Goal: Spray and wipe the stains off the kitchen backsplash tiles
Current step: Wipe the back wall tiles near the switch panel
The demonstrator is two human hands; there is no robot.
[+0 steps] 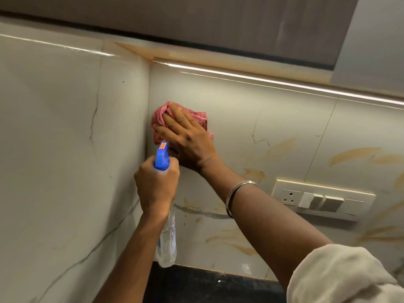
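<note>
My right hand (188,138) presses a bunched pink cloth (158,115) flat against the pale backsplash tiles (229,101), close to the inner corner of the wall. My left hand (156,184) grips the neck of a clear spray bottle (168,239) with a blue trigger head (162,157), held upright just below the cloth. Orange-brown stains (352,155) streak the tiles to the right, and more stains (238,243) mark the lower tiles under my right forearm.
A white switch and socket plate (321,200) sits on the wall at the right. A dark countertop (207,287) runs along the bottom. The side wall tiles (54,149) stand at the left. Dark cabinets (196,20) with a light strip hang above.
</note>
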